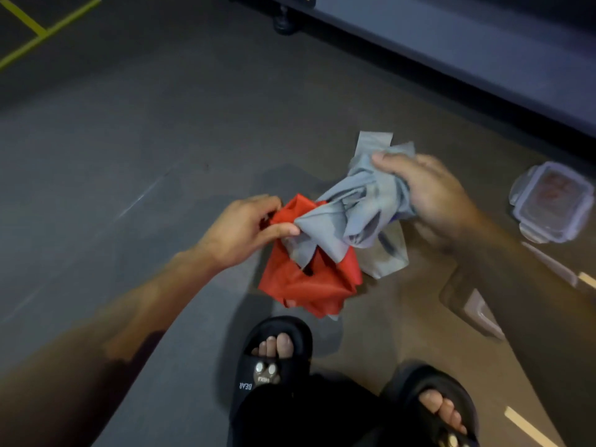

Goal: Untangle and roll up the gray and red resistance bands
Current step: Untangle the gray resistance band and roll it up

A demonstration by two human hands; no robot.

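Left hand (245, 227) fingers pinch the red band (306, 282) beside the knot, right hand (429, 195) grips the gray band (358, 204) bunched above it.

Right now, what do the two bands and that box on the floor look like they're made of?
Gray band: thin, matte sheet, probably latex or rubber; it crumples in soft folds where the right hand grips it.
Red band: the same kind of thin sheet with a slight sheen, pinched by the left hand.
Box: clear hard plastic, with a see-through lid and clip-like flaps.
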